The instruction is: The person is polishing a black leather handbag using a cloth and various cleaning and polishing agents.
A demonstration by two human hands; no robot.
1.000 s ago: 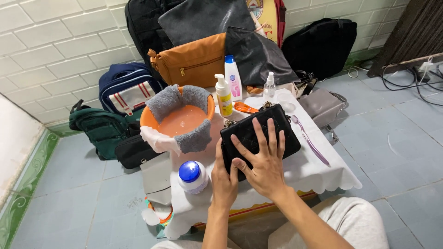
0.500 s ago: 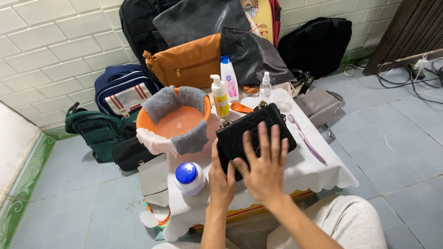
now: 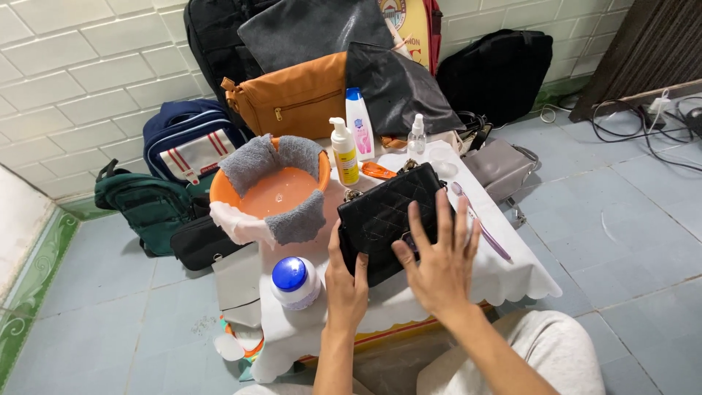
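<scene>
Black quilted purse (image 3: 387, 219) lying tilted at the middle of the small white-draped tabletop (image 3: 512, 271), metal clasp at its far upper edge. Left hand (image 3: 345, 281) clasped on the purse's near left corner, thumb up along its side, fingers tucked beneath. Right hand (image 3: 439, 256) spread flat on the purse's right half, fingers splayed and pointing away, gripping nothing. Just left of the purse, an orange basin (image 3: 274, 192) holding pale cloudy water, with grey cloths (image 3: 252, 159) draped over its far and near rim and a white cloth hanging off its left side. In front of the basin, near the left hand, a white jar with a blue lid (image 3: 294, 281). Behind the purse, a yellow pump bottle (image 3: 344, 153), a white bottle with a blue cap (image 3: 358, 124), a small clear spray bottle (image 3: 417, 137) and an orange object (image 3: 379, 171) lying flat. To the right of the purse, a long lilac brush (image 3: 482, 223) lying along the tabletop's edge, touching nothing else. Beyond the tabletop, against the white tiled wall: a tan leather bag (image 3: 292, 99), dark bags (image 3: 398, 84), a blue backpack (image 3: 186, 143), a green backpack (image 3: 142, 205), a grey handbag (image 3: 501, 168) on the tiled floor to the right. Cables (image 3: 643, 121) trailing at the far right.
</scene>
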